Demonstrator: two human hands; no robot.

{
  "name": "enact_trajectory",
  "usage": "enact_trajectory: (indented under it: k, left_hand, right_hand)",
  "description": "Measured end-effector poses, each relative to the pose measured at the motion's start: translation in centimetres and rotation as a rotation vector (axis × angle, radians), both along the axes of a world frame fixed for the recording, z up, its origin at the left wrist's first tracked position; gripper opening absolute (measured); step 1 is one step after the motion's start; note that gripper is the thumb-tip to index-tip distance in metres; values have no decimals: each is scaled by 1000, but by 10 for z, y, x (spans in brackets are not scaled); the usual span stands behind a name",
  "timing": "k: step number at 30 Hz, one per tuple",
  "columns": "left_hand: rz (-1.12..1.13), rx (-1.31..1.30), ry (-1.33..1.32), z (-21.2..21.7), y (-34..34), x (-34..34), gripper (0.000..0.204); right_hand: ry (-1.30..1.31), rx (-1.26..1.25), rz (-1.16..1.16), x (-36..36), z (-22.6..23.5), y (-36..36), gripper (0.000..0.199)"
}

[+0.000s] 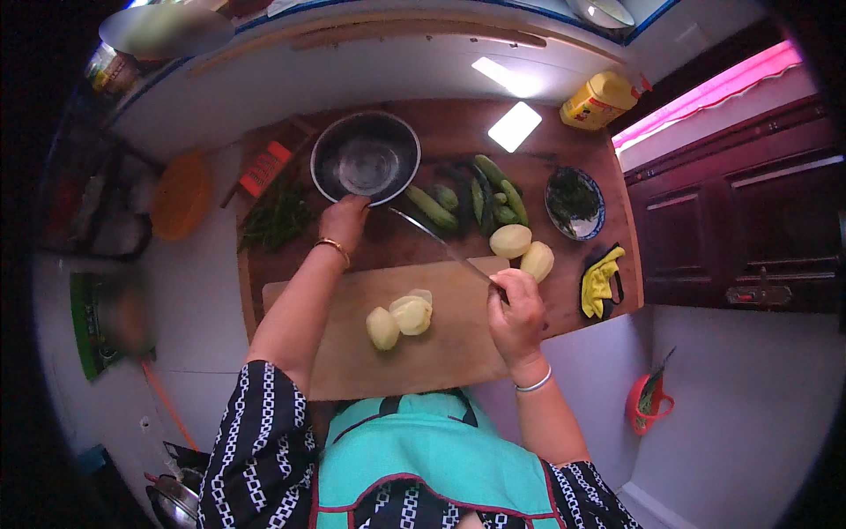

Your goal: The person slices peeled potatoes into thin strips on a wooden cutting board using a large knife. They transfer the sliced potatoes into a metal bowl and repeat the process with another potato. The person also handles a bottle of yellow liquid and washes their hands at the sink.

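Head view. The left hand (344,220) reaches forward and grips the near rim of the round stainless-steel bowl (366,157), fingers curled on the rim; a gold bangle (334,249) sits on that wrist. The bowl stands at the far side of the dark brown wooden surface (577,286).

The right hand (517,309) is closed around the handle of a long steel-bladed kitchen knife (438,242). The blade points up and to the left, its tip near the bowl's rim. A silver bangle (534,383) circles the right wrist. The two hands are well apart.

A pale rectangular wooden cutting board (352,348) lies on the surface in front of the person. Peeled pale-yellow potato pieces (401,317) lie on the board, between the two forearms. Two whole peeled potatoes (523,249) rest on the surface just beyond the board's right end, touching each other.

Green cucumbers (471,201) lie in a group right of the bowl. A blue-rimmed ceramic dish of dark leafy greens (574,203) stands further right. A yellow cloth (601,280) lies at the surface's right edge. Green beans (278,219) lie left of the bowl, near a red rectangular packet (264,167). A yellow plastic bottle (601,99) stands at the far right corner.
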State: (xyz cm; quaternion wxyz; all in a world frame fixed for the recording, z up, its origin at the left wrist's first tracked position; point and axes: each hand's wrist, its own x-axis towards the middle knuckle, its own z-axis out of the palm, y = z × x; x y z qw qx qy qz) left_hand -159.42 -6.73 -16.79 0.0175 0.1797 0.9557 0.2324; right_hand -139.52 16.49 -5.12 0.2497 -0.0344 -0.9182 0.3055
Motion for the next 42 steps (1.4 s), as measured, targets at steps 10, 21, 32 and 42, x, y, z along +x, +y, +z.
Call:
enact_trajectory:
  k: [10, 21, 32, 42]
  left_hand:
    - [-7, 17, 21, -2, -27, 49, 16]
    - [40, -120, 47, 5, -35, 89, 15]
    - [-101, 75, 50, 26, -27, 186, 54]
    - [57, 24, -186, 54, -39, 233, 58]
  right_hand:
    - [-23, -30, 47, 1, 3, -2, 16]
    - [-18, -12, 144, 28, 3, -2, 14]
    - [-74, -12, 113, 61, -2, 1, 13]
    - [-341, 190, 246, 64, -12, -53, 14]
